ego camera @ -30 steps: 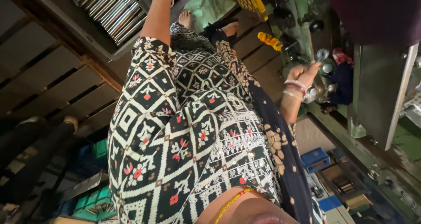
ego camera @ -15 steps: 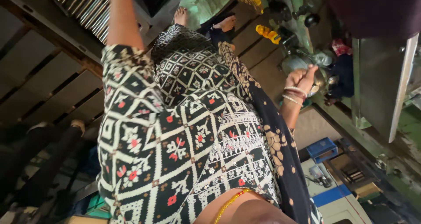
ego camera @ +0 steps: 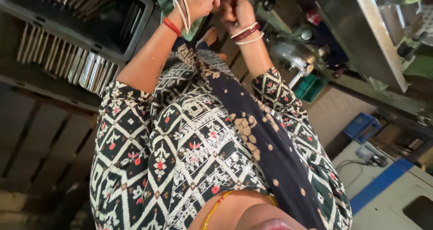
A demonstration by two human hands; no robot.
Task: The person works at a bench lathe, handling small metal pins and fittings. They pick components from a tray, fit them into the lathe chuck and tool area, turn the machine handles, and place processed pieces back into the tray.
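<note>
Oddly, most of the view is filled by the person's own patterned tunic [ego camera: 180,158], black cloth with white diamond print and small red flowers, crossed by a dark scarf [ego camera: 257,140] with tan blotches. It hides whatever lies below the arms.

At the upper right, a grey sheet-metal panel [ego camera: 374,36] slants across, cut off by the frame; beside it a green machine body [ego camera: 311,31] carries a shiny rounded metal part [ego camera: 291,54], its shape hard to make out. A dark bin [ego camera: 90,13] at the upper left holds rows of thin, ribbed metal strips [ego camera: 63,59], standing on edge. A blue crate [ego camera: 361,126] and a teal one [ego camera: 309,88] sit lower right.

Both hands meet at the top edge, half cropped. The left hand [ego camera: 200,0], with white and red bangles, and the right hand [ego camera: 234,4], with dark bangles, are curled and touching each other; I cannot tell whether either grips anything, since the fingers are cut off.
</note>
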